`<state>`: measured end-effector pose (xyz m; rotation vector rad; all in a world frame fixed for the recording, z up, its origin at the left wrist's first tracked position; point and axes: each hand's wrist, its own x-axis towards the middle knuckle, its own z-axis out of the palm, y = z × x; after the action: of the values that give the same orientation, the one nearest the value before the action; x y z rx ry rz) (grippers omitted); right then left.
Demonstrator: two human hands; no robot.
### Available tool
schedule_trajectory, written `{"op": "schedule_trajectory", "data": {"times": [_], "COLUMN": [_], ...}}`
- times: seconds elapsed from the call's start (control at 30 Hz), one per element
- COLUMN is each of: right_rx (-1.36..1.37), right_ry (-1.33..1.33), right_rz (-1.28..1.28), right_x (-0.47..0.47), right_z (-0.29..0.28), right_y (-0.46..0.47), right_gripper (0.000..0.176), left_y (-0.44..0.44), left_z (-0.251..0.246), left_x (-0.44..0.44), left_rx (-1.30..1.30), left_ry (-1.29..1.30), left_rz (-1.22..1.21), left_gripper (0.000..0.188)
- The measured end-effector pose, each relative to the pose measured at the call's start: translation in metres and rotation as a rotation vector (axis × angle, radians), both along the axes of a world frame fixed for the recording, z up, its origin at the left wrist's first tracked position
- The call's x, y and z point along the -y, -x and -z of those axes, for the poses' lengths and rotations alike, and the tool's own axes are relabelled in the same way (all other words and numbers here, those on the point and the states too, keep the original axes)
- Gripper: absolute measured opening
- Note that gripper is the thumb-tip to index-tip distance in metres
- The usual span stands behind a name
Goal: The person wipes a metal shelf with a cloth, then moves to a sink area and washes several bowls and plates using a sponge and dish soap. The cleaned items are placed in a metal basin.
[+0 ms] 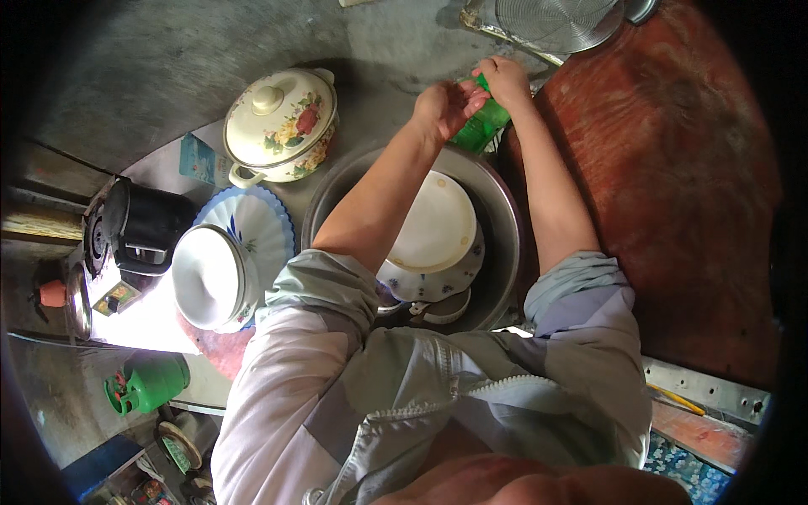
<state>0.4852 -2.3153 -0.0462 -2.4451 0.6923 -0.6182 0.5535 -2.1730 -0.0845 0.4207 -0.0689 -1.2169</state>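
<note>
My left hand (445,108) is held palm up with the fingers partly spread, beside a translucent green plastic bottle (483,125). Over the bottle's top, my right hand (505,81) has its fingers curled round the green upper part; the fingers hide most of that part. Below both hands stands a large metal basin (514,233). An upturned white dish (435,221) lies in it, on top of a scalloped plate with blue marks (435,288). Further dishes show under that plate, partly covered by my left forearm and jacket.
Left of the basin are a floral enamel pot with lid (278,129), stacked white bowls (208,278) and a blue-rimmed plate (268,211). A black pot (151,221) sits farther left, above a green gas cylinder (154,382). A reddish-brown surface (663,189) spans the right; a strainer (558,22) lies behind.
</note>
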Motion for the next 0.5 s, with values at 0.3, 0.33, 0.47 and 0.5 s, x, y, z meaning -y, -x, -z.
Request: {"op": "schedule_trajectory", "data": {"times": [0.3, 0.33, 0.47, 0.5], "right_rx": [0.322, 0.339, -0.091, -0.096], "right_ry": [-0.417, -0.471, 0.094, 0.060], "right_rz": [0.028, -0.050, -0.088, -0.132], "right_x": [-0.030, -0.035, -0.044, -0.042], "right_z": [-0.059, -0.064, -0.061, -0.057], "right_y": [-0.009, -0.015, -0.036, -0.040], "right_gripper": [0.031, 0.032, 0.034, 0.035], "left_y": [0.000, -0.001, -0.013, -0.016], "left_z": [-0.016, -0.016, -0.010, -0.007], "left_x": [-0.039, -0.041, -0.048, -0.049], "left_rx": [0.050, 0.041, 0.015, -0.003], "left_ry": [-0.022, -0.012, -0.063, -0.067], "left_rz": [-0.071, -0.092, -0.141, -0.147], "left_gripper": [0.040, 0.040, 0.040, 0.040]}}
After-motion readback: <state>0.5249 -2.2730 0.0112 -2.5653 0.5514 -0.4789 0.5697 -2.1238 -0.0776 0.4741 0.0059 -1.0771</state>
